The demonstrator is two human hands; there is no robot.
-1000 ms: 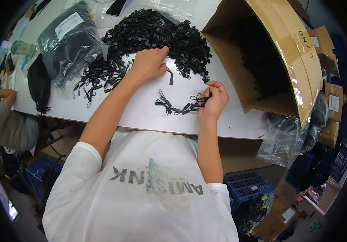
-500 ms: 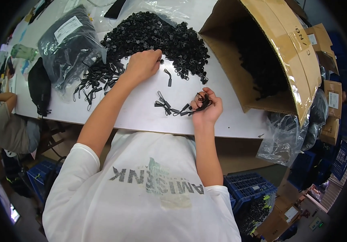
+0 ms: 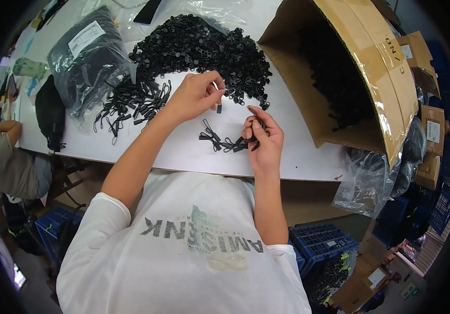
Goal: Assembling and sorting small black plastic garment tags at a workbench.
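Note:
My left hand (image 3: pixel 198 97) is closed in a pinch just in front of a heap of small black plastic parts (image 3: pixel 193 44); what its fingertips hold is too small to make out. Right below them shows the black end of a cord zipper pull (image 3: pixel 219 109), partly covered by the hand. My right hand (image 3: pixel 267 138) is curled, palm up, around several black cord zipper pulls (image 3: pixel 254 137), mostly hidden by the fingers. A short row of loose cord pulls (image 3: pixel 214 138) lies on the white table to its left. Another pile of cord pulls (image 3: pixel 136 104) lies beside my left forearm.
An open cardboard box (image 3: pixel 361 78) with dark contents lies tilted at the right. A clear bag of black items (image 3: pixel 86 57) and a black pouch (image 3: pixel 51 112) are at the left. Plastic film (image 3: pixel 366 180) hangs over the table's right edge. Another person's arm (image 3: pixel 6 128) is far left.
My left hand has moved right and toward me from the heap's edge, over the single cord pull. My right hand's fingers have shifted around the cord pulls, its fingertips now raised.

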